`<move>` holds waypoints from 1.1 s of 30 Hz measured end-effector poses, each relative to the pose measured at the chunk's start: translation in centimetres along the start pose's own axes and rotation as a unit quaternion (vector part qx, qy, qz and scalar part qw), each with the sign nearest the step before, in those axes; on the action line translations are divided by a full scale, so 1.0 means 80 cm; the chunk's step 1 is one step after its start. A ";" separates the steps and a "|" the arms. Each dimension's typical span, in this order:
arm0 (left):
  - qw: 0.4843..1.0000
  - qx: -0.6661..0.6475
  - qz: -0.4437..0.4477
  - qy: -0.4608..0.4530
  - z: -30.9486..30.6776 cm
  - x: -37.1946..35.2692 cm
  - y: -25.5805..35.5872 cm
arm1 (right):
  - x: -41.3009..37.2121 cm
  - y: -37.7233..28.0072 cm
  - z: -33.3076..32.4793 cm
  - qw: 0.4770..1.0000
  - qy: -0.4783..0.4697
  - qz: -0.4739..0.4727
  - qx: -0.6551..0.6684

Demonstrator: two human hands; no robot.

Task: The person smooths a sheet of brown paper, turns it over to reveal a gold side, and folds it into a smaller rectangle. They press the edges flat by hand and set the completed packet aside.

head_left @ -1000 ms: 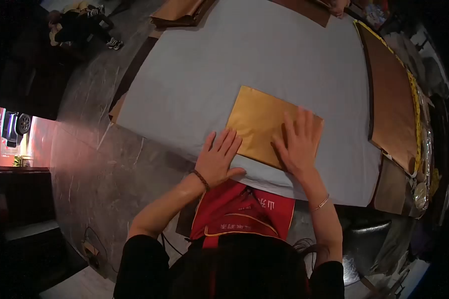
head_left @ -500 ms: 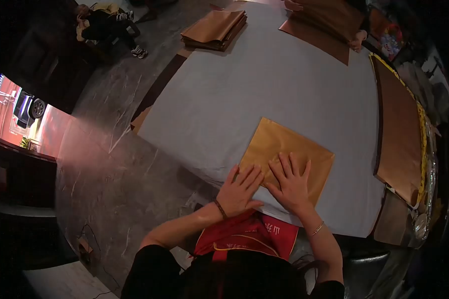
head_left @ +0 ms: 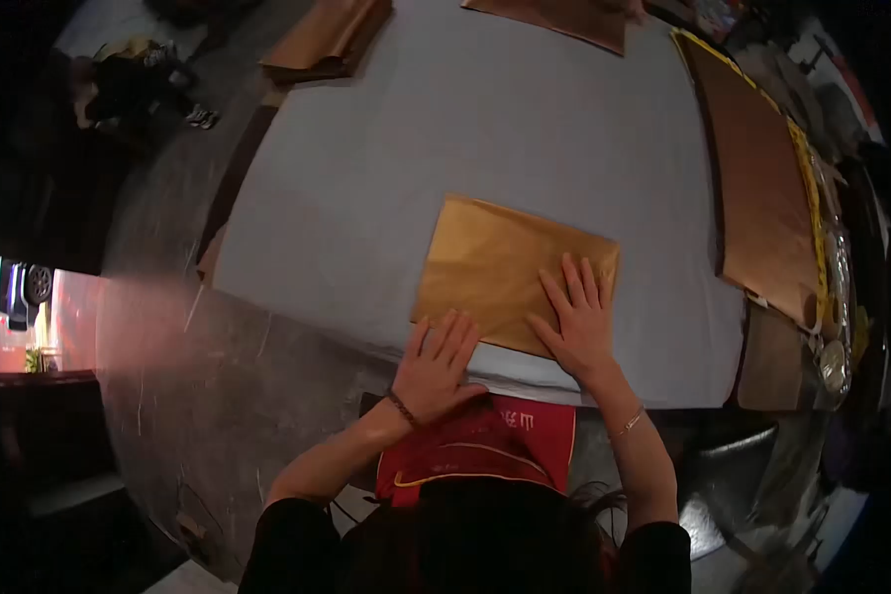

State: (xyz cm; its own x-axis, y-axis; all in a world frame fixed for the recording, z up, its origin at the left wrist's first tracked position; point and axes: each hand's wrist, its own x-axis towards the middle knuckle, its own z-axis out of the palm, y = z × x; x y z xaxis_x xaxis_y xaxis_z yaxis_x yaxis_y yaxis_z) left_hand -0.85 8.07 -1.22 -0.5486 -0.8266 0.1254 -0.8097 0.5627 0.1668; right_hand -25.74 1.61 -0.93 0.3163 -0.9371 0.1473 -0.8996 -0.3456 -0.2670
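Gold sheet point(head_left: 495, 269) flat under both hands' grip

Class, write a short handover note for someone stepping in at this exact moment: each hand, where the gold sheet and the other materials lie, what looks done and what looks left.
Left hand: open and flat, fingertips at the near edge of the gold sheet.
Right hand: open, flat on the sheet's near right part.
The gold sheet lies spread on the grey cloth, close to the person. A stack of similar sheets sits at the far left, and a large brown board lies to the right.
Done: one sheet is laid out under both hands.
Left: probably smoothing or folding this sheet.
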 end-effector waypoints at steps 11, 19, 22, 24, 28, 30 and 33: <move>0.990 -0.120 -0.062 0.035 -0.029 0.071 0.001 | -0.003 0.002 -0.001 0.998 0.040 0.020 -0.039; 0.997 -0.043 0.050 0.034 0.021 0.202 -0.026 | -0.001 0.003 0.002 0.998 0.030 0.027 -0.044; 0.999 -0.023 -0.003 0.038 0.017 0.191 -0.059 | -0.001 0.004 0.000 0.998 0.019 0.039 -0.036; 0.998 -0.006 -0.053 0.039 0.014 0.182 -0.084 | -0.003 0.004 -0.002 0.999 0.010 0.049 -0.013; 0.996 0.011 -0.068 0.058 0.017 0.175 -0.101 | -0.001 0.003 -0.003 0.999 0.021 0.040 -0.030; 0.996 0.008 -0.060 0.062 0.015 0.174 -0.100 | -0.001 0.004 -0.005 0.999 0.011 0.046 -0.023; 0.996 0.009 -0.060 0.066 0.012 0.175 -0.097 | 0.000 0.004 -0.006 0.998 -0.010 0.059 -0.013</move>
State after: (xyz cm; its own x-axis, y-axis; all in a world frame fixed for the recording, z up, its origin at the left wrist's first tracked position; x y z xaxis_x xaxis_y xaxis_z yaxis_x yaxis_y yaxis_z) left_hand -2.47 -7.87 -1.66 -0.4156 -0.8789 0.2342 -0.8725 0.4579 0.1702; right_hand -26.20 1.50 -0.54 0.2127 -0.9723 0.0969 -0.9385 -0.2308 -0.2568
